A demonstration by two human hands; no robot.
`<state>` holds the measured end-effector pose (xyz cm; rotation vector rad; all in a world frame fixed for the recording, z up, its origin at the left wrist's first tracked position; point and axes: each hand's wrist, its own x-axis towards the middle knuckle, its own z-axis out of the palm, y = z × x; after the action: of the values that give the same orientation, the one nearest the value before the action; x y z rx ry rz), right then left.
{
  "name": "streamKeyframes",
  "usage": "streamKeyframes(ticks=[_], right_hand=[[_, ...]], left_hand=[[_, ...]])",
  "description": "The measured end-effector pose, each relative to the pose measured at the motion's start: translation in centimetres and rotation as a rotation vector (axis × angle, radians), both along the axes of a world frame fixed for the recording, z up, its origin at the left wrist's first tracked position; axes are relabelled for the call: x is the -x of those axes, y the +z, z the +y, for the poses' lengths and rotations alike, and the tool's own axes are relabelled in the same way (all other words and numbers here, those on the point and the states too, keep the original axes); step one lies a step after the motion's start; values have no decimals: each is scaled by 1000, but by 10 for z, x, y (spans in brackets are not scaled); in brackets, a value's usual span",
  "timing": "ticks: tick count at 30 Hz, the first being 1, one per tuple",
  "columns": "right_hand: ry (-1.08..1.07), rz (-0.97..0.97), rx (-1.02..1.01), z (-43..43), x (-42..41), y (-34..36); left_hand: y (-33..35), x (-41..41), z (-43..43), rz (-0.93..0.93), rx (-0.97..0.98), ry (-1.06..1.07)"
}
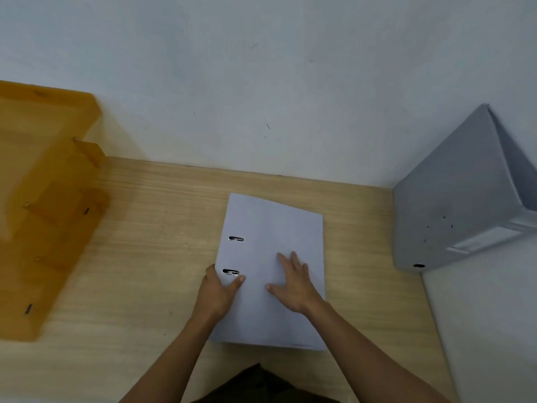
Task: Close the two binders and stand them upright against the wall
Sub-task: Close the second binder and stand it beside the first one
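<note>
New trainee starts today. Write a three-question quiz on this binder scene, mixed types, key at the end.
1. True or false: the white binder lies closed and flat on the desk.
2. Which hand grips the binder's spine edge near the metal slots? A) left hand B) right hand
3. Fill in: the grey binder stands on the ____ side of the desk, at the wall.

Key: 1 true; 2 A; 3 right.

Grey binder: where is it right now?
Head view, far right: the grey binder stands upright in the corner against the wall, right of the flat white binder under both hands.
</note>
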<state>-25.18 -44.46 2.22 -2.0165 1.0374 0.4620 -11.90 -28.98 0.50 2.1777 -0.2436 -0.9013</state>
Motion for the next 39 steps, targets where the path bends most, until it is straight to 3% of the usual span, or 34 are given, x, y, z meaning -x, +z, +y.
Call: streamKeyframes(ticks=[10, 13, 16, 19, 21, 26, 31, 35, 39], right_hand=[[-120, -68, -243, -14, 21, 0], [-190, -103, -346, -16, 24, 10], [-194, -139, -329, -19, 24, 22], [-223, -169, -287, -21, 18, 38], [-236, -206, -283, -23, 18, 50], [-298, -308, -236, -39, 32, 73], [-414, -550, -233, -62, 58, 101], [-379, -780, -217, -88, 98, 135], [-363, -872, -184, -114, 146, 145]], left_hand=[[-3, 4, -2, 3, -7, 85], [6, 1, -3, 193, 90, 246], [20, 8, -8, 508, 233, 364], [38, 29, -28, 732, 414, 268], [56, 46, -50, 755, 515, 193], [92, 67, -89, 681, 568, -2], [123, 90, -121, 466, 617, -192], [141, 106, -137, 264, 650, -345], [142, 123, -154, 151, 638, -465]])
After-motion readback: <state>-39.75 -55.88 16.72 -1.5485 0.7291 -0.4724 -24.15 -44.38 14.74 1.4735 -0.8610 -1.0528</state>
